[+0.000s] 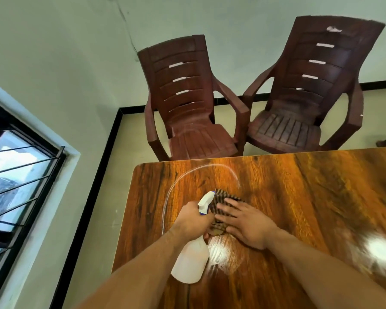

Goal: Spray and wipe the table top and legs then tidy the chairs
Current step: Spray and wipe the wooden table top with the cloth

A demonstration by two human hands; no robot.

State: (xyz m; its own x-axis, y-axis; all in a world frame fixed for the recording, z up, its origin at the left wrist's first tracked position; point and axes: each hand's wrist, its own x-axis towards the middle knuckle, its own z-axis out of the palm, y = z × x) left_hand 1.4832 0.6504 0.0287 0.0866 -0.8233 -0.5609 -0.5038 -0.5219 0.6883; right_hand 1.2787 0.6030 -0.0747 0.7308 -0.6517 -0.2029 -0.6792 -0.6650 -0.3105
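Note:
A glossy wooden table top [299,197] fills the lower right of the head view. My left hand [193,219] grips the neck of a white spray bottle [191,262] with a white and blue nozzle, tilted over the table. My right hand [246,221] lies flat, fingers straight, pressing a dark striped cloth [221,198] onto the table near its left end. Two brown plastic armchairs, one on the left [187,112] and one on the right [305,103], stand side by side beyond the table's far edge, facing it.
A pale wall runs behind the chairs, with a black skirting line [112,139] along the floor. A barred window [16,175] is set in the left wall. A strip of light floor [91,219] lies between the table and that wall.

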